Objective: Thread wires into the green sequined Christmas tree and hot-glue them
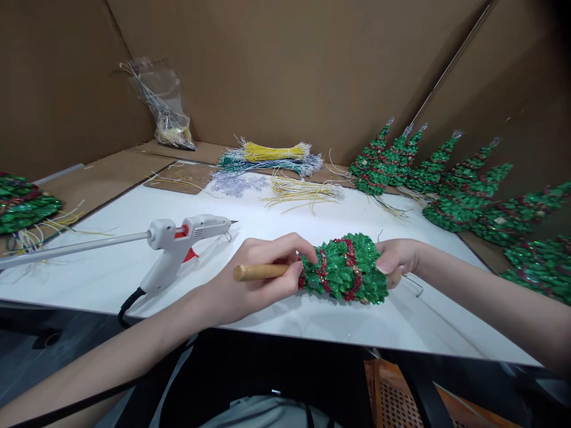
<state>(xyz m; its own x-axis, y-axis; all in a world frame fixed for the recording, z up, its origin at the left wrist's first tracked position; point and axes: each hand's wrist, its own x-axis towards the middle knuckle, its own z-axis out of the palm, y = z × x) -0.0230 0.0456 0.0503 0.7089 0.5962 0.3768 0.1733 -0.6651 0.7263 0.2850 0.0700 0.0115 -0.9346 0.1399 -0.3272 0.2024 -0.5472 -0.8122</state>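
Note:
A small green glitter Christmas tree (339, 267) with red beaded garlands lies on its side just above the white table, its narrow end towards the left. My right hand (397, 261) grips its wide base, thumb on the near side. At the narrow end, my left hand (272, 261) is closed around a wooden-handled tool (259, 272), whose far end is hidden behind the fingers and the tree. The left fingertips touch the tree's top. Thin bent wire (417, 287) shows beside the base. Left of my hand stands a white hot glue gun (173, 249) with a long glue stick in its back.
Bundles of yellow wires (276, 151), loose pale yellow wires (303, 191) and clear snowflake pieces (238, 183) lie at the back. Several finished trees (464, 199) line the right side; another tree (27, 205) is far left. A plastic bag (167, 107) leans against the cardboard wall.

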